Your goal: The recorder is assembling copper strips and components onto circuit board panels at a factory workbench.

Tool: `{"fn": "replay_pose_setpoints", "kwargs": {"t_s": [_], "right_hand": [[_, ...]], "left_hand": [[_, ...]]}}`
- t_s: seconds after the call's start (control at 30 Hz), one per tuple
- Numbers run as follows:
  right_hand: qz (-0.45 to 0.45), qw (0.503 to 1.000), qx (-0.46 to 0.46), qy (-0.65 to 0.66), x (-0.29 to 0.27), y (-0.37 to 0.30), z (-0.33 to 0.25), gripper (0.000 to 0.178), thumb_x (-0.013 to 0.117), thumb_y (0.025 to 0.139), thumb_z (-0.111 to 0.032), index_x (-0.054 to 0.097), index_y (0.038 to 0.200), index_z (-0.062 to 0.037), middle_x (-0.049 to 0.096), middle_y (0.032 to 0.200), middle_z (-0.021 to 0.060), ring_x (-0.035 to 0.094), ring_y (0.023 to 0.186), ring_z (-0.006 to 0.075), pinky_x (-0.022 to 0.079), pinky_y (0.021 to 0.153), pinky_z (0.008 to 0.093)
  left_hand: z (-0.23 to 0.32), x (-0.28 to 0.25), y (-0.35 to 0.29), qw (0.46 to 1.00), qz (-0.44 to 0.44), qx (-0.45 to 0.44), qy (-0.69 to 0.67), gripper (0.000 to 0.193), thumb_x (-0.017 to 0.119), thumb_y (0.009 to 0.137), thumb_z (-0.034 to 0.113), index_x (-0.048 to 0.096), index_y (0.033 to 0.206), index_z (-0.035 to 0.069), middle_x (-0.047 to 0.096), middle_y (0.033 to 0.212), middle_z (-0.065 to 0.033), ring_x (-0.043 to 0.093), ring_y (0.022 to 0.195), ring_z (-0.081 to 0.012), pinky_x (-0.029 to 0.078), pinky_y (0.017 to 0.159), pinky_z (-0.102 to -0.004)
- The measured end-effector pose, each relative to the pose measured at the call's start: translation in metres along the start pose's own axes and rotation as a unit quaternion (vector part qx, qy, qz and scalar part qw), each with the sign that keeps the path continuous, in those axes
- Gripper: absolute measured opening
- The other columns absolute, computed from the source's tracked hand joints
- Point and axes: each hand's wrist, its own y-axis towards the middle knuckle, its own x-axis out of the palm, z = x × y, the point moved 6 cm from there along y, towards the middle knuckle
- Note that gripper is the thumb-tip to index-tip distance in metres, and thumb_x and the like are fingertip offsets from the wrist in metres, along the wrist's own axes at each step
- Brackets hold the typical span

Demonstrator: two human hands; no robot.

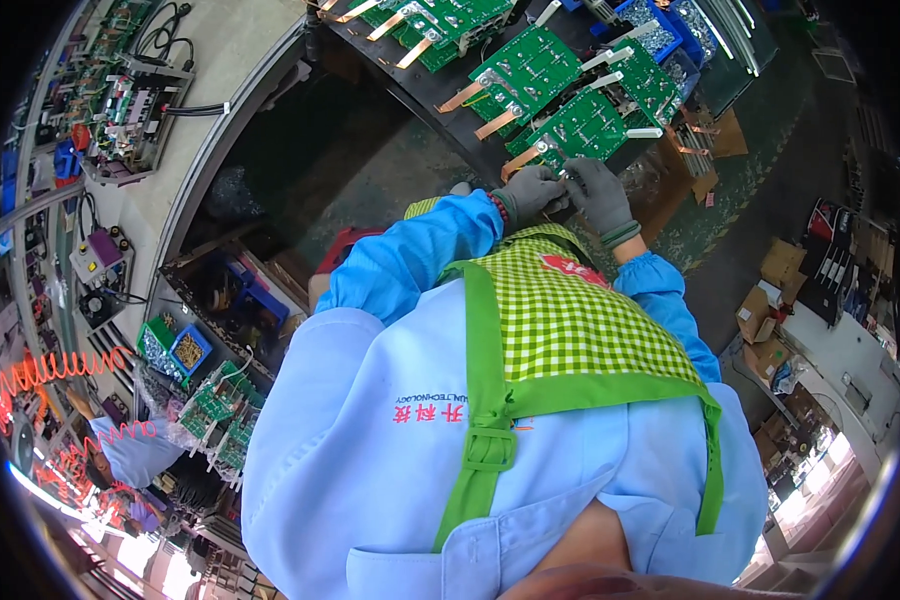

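Both of my hands wear grey gloves and meet at the near edge of the dark workbench. My left hand (532, 191) is closed, its fingers curled in front of my apron. Beside it, my right hand (600, 197) has its fingertips pinched together, almost touching the left. Something small and shiny shows between them, too small to name. Just beyond my fingers lies a green circuit board (592, 128) with a copper strip (520, 162) sticking out on its left and white strips on its right. Another green circuit board (532, 66) lies behind it.
More green boards (440, 22) fill the bench's far left. Blue bins (660, 38) of small metal parts stand at the far right. A grey-topped bench (208, 128) with electrical units runs along my left. Cardboard boxes (778, 262) are at right. Another person (135, 450) is at lower left.
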Motion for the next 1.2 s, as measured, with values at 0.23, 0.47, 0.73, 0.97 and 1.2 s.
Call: {"fn": "replay_pose_setpoints", "kwargs": {"t_s": [0.23, 0.47, 0.73, 0.97, 1.2], "right_hand": [[0.049, 0.998, 0.041, 0.01, -0.002, -0.007, 0.001, 0.018, 0.061, 0.081, -0.013, 0.06, 0.098, -0.0084, 0.058, 0.094, 0.0148, 0.058, 0.087, 0.0339, 0.049, 0.074, 0.0404], [0.059, 0.997, 0.03, -0.034, 0.003, -0.008, -0.002, 0.013, 0.063, 0.081, -0.015, 0.061, 0.091, -0.0077, 0.057, 0.09, 0.0147, 0.058, 0.083, 0.0333, 0.048, 0.07, 0.0414], [0.07, 0.989, 0.089, -0.09, 0.01, -0.002, 0.001, 0.018, 0.064, 0.081, -0.023, 0.057, 0.083, -0.0067, 0.054, 0.084, 0.015, 0.054, 0.079, 0.034, 0.044, 0.069, 0.0434], [0.106, 0.993, 0.007, -0.044, 0.008, 0.0, -0.004, 0.018, 0.063, 0.081, -0.022, 0.057, 0.085, -0.0056, 0.054, 0.086, 0.0154, 0.055, 0.081, 0.0338, 0.044, 0.07, 0.0429], [0.04, 0.992, 0.099, -0.074, 0.002, 0.007, -0.004, 0.017, 0.062, 0.081, -0.023, 0.057, 0.087, -0.0077, 0.055, 0.089, 0.0143, 0.056, 0.084, 0.0335, 0.045, 0.072, 0.0427]], "left_hand": [[-0.003, 0.0, 0.001, 1.0, 0.002, -0.005, -0.016, 0.017, 0.059, 0.086, 0.015, 0.059, 0.089, -0.002, 0.064, 0.079, -0.0099, 0.06, 0.062, -0.0131, 0.049, 0.056, -0.0243], [0.0, -0.001, -0.003, 1.0, 0.021, 0.0, 0.0, 0.016, 0.059, 0.086, 0.014, 0.06, 0.087, -0.002, 0.064, 0.078, -0.0088, 0.06, 0.06, -0.0126, 0.046, 0.052, -0.0239], [0.006, 0.001, -0.005, 0.997, 0.015, 0.063, 0.031, 0.018, 0.055, 0.081, 0.013, 0.063, 0.081, -0.003, 0.063, 0.069, -0.0092, 0.059, 0.059, -0.0139, 0.046, 0.052, -0.0273], [0.001, 0.001, -0.005, 0.998, 0.04, 0.048, 0.03, 0.019, 0.056, 0.083, 0.014, 0.062, 0.083, -0.003, 0.064, 0.072, -0.0089, 0.059, 0.058, -0.014, 0.046, 0.052, -0.0273], [-0.005, -0.001, 0.007, 0.999, 0.017, 0.044, 0.026, 0.021, 0.058, 0.085, 0.018, 0.063, 0.082, -0.002, 0.063, 0.07, -0.0076, 0.057, 0.056, -0.0132, 0.045, 0.051, -0.0262]]}}
